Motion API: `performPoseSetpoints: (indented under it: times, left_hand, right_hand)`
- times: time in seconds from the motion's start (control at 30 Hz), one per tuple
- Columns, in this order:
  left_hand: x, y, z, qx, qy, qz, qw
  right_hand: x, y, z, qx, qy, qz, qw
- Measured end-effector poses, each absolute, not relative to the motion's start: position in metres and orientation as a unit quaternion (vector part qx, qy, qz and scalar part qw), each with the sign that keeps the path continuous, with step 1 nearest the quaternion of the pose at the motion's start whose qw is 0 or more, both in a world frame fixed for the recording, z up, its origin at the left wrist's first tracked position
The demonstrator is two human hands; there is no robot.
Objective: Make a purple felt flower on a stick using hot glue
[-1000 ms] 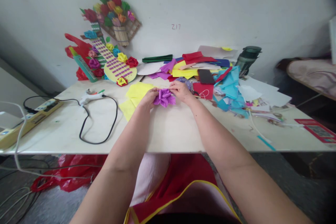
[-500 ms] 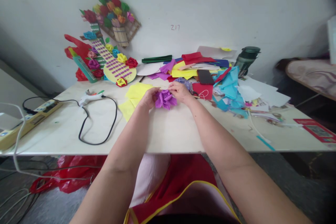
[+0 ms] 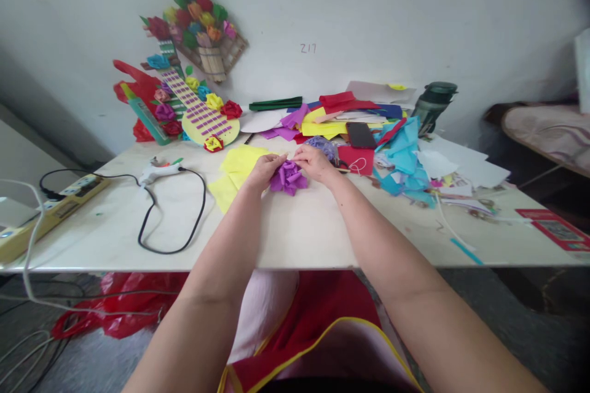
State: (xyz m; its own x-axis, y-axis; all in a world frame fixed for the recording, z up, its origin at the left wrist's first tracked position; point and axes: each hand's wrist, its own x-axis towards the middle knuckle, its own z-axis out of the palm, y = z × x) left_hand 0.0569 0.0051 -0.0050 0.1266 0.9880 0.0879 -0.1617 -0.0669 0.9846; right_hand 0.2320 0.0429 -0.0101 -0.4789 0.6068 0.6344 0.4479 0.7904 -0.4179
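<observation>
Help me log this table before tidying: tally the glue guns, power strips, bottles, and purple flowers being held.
Glue gun: 1
Power strip: 1
Bottle: 1
Purple flower, held: 1
Total: 4

Crinkly matt paper = purple flower (image 3: 288,177). table top (image 3: 295,230) under it: smooth, pale, matt. yellow sheets (image 3: 238,161) just L of flower: flat matt paper. glue gun (image 3: 159,171) further L: white plastic, slight gloss.
</observation>
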Motion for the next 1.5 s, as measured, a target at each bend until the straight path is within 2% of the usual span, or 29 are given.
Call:
performPoseSetpoints:
  times: [0.3, 0.6, 1.13, 1.27, 1.5]
  left_hand:
    - [0.054, 0.011, -0.009, 0.539, 0.431, 0.501, 0.523]
    - [0.055, 0.007, -0.004, 0.552, 0.454, 0.481, 0.508]
    - [0.050, 0.003, -0.001, 0.528, 0.459, 0.444, 0.560]
    - [0.050, 0.003, 0.000, 0.523, 0.466, 0.440, 0.562]
    - [0.050, 0.003, 0.001, 0.536, 0.459, 0.438, 0.557]
  right_hand:
    - [0.231, 0.039, -0.007, -0.331, -0.856, 0.092, 0.387]
    - [0.234, 0.043, -0.010, -0.329, -0.848, 0.142, 0.391]
    - [0.237, 0.041, -0.008, -0.324, -0.830, 0.173, 0.420]
    - [0.240, 0.037, -0.003, -0.341, -0.841, 0.172, 0.383]
    - [0.244, 0.030, 0.002, -0.395, -0.839, 0.239, 0.289]
